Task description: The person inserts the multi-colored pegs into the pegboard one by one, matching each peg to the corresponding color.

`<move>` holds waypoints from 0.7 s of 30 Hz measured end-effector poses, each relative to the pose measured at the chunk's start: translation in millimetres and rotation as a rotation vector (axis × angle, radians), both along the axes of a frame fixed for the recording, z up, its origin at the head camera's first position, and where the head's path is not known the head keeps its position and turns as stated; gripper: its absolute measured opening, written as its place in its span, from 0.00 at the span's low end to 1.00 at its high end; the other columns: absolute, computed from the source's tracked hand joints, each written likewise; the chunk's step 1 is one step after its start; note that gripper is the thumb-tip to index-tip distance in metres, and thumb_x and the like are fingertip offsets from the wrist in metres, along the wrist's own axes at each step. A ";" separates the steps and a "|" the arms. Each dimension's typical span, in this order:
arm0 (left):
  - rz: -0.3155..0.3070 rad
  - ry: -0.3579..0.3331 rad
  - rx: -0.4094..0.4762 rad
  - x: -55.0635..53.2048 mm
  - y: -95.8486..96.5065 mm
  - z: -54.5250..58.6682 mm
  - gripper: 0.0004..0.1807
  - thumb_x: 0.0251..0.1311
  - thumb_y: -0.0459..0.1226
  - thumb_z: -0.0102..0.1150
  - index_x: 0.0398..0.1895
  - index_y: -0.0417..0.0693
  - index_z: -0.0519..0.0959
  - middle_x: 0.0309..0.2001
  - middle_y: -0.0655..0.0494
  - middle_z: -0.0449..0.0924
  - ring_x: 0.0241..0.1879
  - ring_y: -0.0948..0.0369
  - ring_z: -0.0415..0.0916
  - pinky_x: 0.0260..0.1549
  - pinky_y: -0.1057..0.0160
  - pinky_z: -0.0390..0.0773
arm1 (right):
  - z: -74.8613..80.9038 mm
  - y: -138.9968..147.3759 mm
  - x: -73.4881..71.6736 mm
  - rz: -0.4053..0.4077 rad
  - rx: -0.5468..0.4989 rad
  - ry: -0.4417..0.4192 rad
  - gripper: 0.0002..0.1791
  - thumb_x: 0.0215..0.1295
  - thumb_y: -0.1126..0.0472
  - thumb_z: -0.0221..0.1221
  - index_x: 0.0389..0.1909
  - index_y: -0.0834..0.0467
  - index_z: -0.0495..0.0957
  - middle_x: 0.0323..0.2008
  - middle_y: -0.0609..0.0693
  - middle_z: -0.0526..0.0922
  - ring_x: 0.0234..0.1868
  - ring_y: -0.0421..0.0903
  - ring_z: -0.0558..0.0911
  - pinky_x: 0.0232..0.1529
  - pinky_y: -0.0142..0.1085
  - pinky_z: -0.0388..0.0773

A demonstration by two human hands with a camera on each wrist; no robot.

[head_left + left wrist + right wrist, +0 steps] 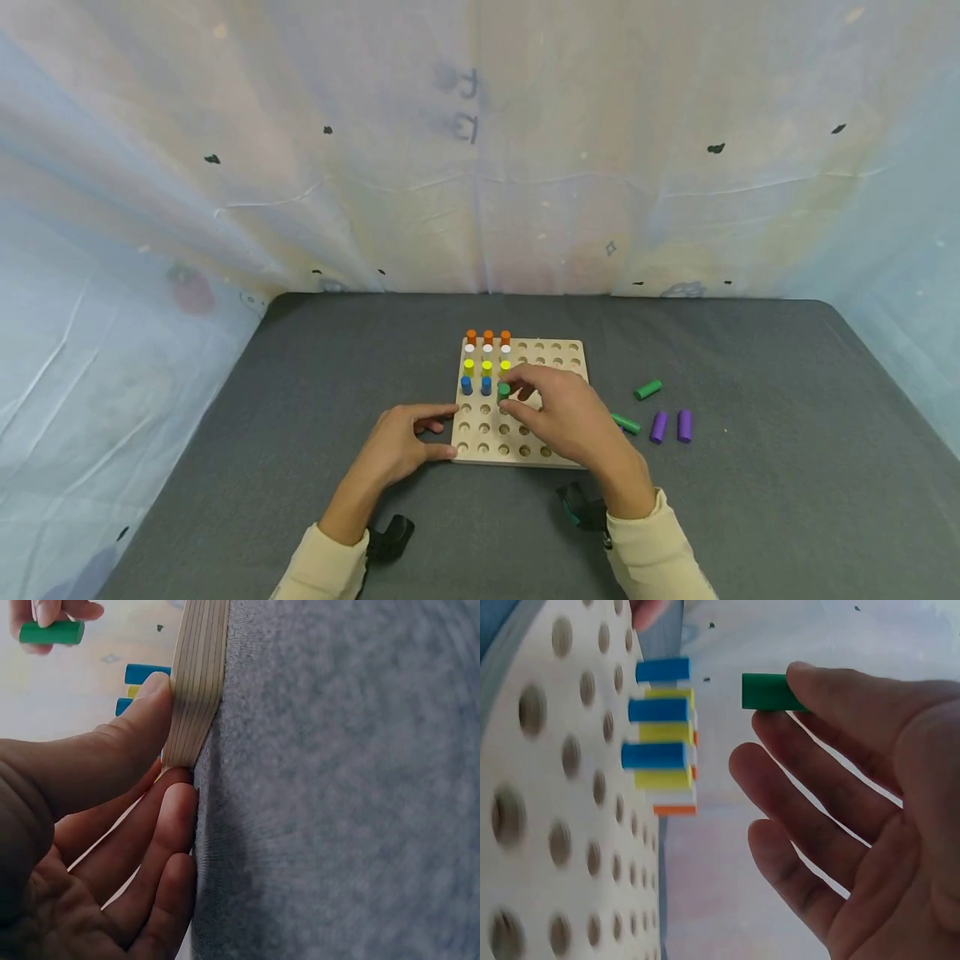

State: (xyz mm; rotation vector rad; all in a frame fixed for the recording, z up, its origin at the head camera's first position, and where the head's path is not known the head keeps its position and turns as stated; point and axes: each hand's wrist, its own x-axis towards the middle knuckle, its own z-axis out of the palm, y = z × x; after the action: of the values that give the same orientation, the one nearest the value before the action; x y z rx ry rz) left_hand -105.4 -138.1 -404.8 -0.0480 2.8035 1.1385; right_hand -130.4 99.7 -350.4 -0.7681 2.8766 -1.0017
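Observation:
A wooden pegboard (483, 457) lies on the table, with short rows of orange, white, yellow and blue pegs standing at its far left. My left hand (401, 437) rests against the board's left edge, thumb near the front corner. In the left wrist view its thumb (131, 739) touches the layered wood side. Over the board, my right hand (558, 408) pinches a green peg (765, 691) between thumb and fingertips. The right wrist view shows that peg apart from the three blue pegs (656, 755) and the holes. Its other fingers are loosely spread.
Right of the board lie loose pegs: a green peg (648, 389), a second green one (626, 423) partly behind my right hand, and purple pegs (685, 426). Grey cloth covers the table (765, 467). A patterned curtain (525, 208) hangs behind it.

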 end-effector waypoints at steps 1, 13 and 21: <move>-0.003 0.002 0.007 -0.2 -0.8 -0.5 0.30 0.41 0.39 0.81 0.53 0.67 0.85 0.38 0.63 0.86 0.43 0.64 0.81 0.51 0.50 0.77 | -0.9 -3.1 0.1 0.004 -0.001 0.000 0.14 0.64 0.53 0.67 0.50 0.48 0.83 0.42 0.40 0.87 0.43 0.41 0.84 0.38 0.37 0.77; -0.019 0.019 0.021 -0.7 -3.3 -1.6 0.29 0.40 0.39 0.81 0.52 0.66 0.86 0.37 0.64 0.87 0.42 0.65 0.81 0.51 0.50 0.77 | -15.8 -33.0 -3.1 -0.033 -0.030 -0.007 0.13 0.63 0.53 0.67 0.48 0.46 0.86 0.38 0.41 0.87 0.34 0.37 0.82 0.30 0.32 0.74; 0.004 -0.014 0.008 -0.8 -2.3 -0.8 0.29 0.41 0.38 0.80 0.52 0.66 0.86 0.37 0.63 0.87 0.46 0.60 0.83 0.52 0.49 0.77 | -24.5 -48.5 -5.8 -0.065 -0.003 -0.009 0.13 0.63 0.54 0.68 0.48 0.48 0.86 0.38 0.45 0.88 0.30 0.37 0.82 0.24 0.29 0.72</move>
State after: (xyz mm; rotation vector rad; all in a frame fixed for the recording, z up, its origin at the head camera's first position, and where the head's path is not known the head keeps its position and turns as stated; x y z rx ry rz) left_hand -106.2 -140.3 -405.6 -0.0598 2.7880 1.1460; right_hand -136.2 51.2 -374.9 -0.6727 2.9111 -1.0133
